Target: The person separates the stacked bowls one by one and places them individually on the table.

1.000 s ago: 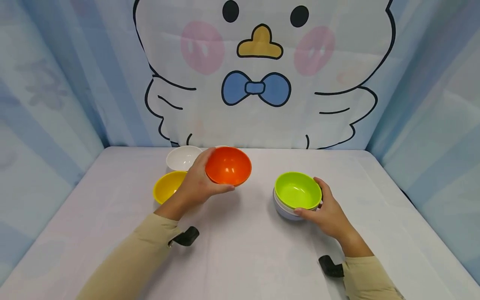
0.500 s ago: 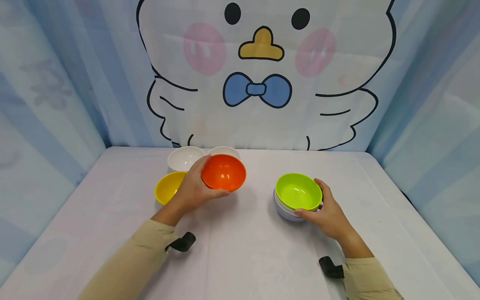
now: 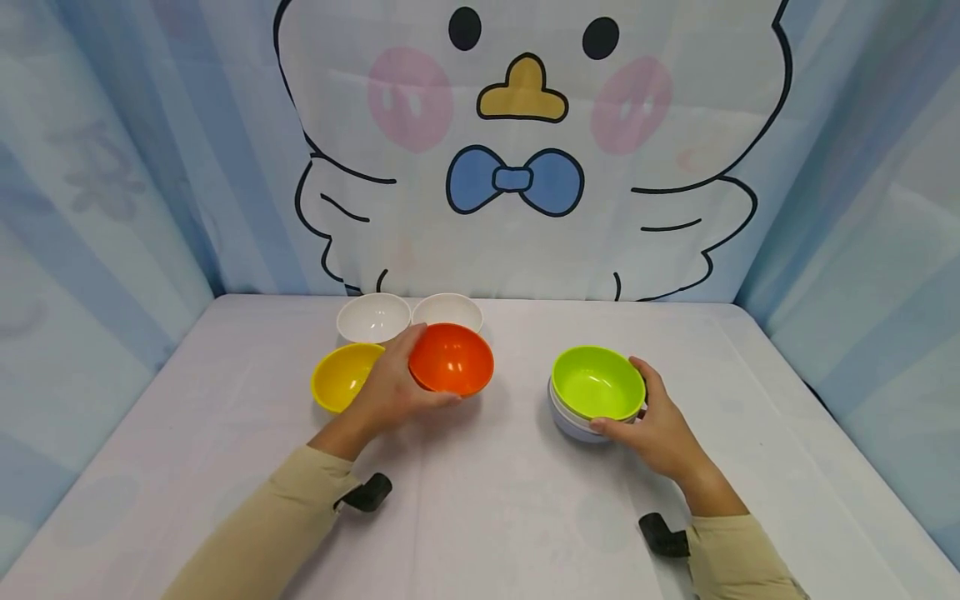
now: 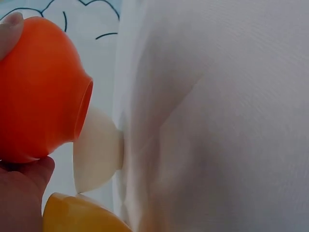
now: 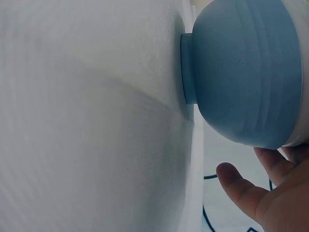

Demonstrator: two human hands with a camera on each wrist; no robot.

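My left hand grips an orange bowl by its side, thumb at the near edge. In the left wrist view the orange bowl's foot hangs off the white tabletop. Beside that hand is a yellow bowl, partly hidden by it. My right hand holds a nested stack at the right: a green bowl on top, a white bowl under it, and a blue bowl lowest. Thumb and fingers span the stack near its upper rims.
Two white bowls stand side by side near the table's far edge, behind the orange and yellow ones. A curtain with a cartoon bird rises right behind the table. More curtains hang left and right.
My left hand has brought the orange bowl down and nearer to me, so the second white bowl behind shows more. My right hand and its stack have stayed in place.
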